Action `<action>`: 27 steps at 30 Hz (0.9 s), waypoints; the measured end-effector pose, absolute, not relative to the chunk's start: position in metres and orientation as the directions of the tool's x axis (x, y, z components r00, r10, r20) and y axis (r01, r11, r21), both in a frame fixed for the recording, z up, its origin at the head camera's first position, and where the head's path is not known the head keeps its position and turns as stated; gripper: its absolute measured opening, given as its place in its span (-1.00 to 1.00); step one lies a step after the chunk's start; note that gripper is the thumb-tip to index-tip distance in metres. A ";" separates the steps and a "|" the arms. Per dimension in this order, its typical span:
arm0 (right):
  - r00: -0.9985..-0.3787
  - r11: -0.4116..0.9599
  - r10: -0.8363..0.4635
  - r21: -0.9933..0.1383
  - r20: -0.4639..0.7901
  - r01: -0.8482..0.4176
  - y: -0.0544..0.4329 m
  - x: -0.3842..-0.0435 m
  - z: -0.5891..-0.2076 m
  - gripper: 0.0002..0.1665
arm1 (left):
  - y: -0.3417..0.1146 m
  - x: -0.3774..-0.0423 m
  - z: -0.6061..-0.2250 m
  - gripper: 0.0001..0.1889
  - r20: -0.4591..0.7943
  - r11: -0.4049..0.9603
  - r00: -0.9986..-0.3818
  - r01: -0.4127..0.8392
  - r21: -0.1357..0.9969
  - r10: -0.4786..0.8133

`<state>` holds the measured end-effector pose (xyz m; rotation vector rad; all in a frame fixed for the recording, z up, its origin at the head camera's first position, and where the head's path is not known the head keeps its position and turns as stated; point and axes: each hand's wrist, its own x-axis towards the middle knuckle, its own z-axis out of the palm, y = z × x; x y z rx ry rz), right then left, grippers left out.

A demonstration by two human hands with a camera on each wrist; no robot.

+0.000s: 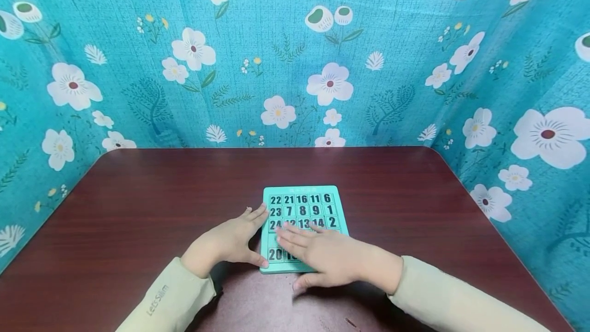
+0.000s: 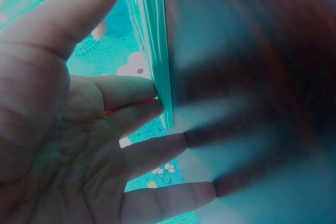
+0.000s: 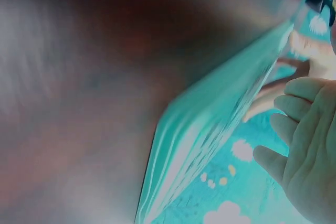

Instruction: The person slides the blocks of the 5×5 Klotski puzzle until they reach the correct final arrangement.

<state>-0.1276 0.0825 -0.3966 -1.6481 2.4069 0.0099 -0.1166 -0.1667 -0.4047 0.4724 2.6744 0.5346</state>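
Observation:
A turquoise sliding number puzzle lies flat on the table, with black numbers on its square tiles. At its left edge, my left hand touches the frame with spread, fairly straight fingers, the thumb at the near left corner. In the left wrist view two fingertips meet the side of the puzzle. My right hand lies palm down over the lower right of the puzzle, fingers extended across the tiles and thumb out past the near edge. Several tiles in the lower rows are hidden under it. The tile numbered 20 shows at the near left.
The dark reddish-brown table extends around the puzzle on all sides. Behind it and at both sides hangs a blue curtain with white flowers. Pale sleeves cover both forearms.

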 end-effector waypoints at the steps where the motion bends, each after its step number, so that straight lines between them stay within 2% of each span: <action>1: -0.360 0.387 -0.913 -0.131 -0.191 -0.913 0.082 -0.132 -0.396 0.00 | -0.166 -0.117 -0.404 0.16 -0.288 0.871 -0.875 0.248 0.425 0.389; 6: -0.399 0.435 -0.891 -0.157 -0.216 -0.887 0.079 -0.150 -0.396 -0.01 | -0.166 -0.116 -0.404 0.16 -0.298 0.873 -0.872 0.243 0.423 0.388; 13: -0.414 0.458 -0.874 -0.148 -0.255 -0.876 0.072 -0.158 -0.400 -0.01 | -0.167 -0.116 -0.403 0.15 -0.298 0.874 -0.873 0.242 0.421 0.386; 27: -0.361 0.389 -0.901 -0.076 -0.241 -0.918 0.071 -0.134 -0.401 0.02 | -0.167 -0.117 -0.405 0.16 -0.296 0.871 -0.873 0.241 0.429 0.387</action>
